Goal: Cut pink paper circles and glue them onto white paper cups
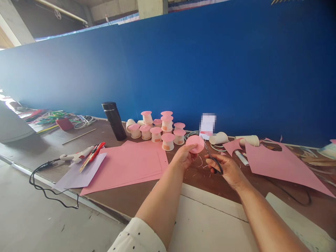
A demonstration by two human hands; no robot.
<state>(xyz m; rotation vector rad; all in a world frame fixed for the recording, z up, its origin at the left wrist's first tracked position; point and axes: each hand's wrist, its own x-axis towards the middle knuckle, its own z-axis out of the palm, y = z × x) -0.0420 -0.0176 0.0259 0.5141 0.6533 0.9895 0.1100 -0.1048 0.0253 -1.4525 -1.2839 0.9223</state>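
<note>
Between the thumb and fingers of my left hand [187,156] is a round pink paper disc [195,144], held up over the table. My right hand [228,168] grips a pair of scissors [215,163] by the dark handles, and their blades touch or lie close to the disc's right edge. Thin paper trimmings [201,161] lie on the tabletop below. Just left of the disc stand several upside-down paper cups [168,144] topped with pink discs, some stacked.
Pink paper sheets [128,162] lie left, with a glue gun [77,155], a red utility knife [92,156] and a lilac sheet [89,175]. A black flask [114,120] stands behind. Cut pink paper [286,168], a glue stick [241,158] and cups lying sideways [219,138] are right. A blue panel [210,70] rises behind.
</note>
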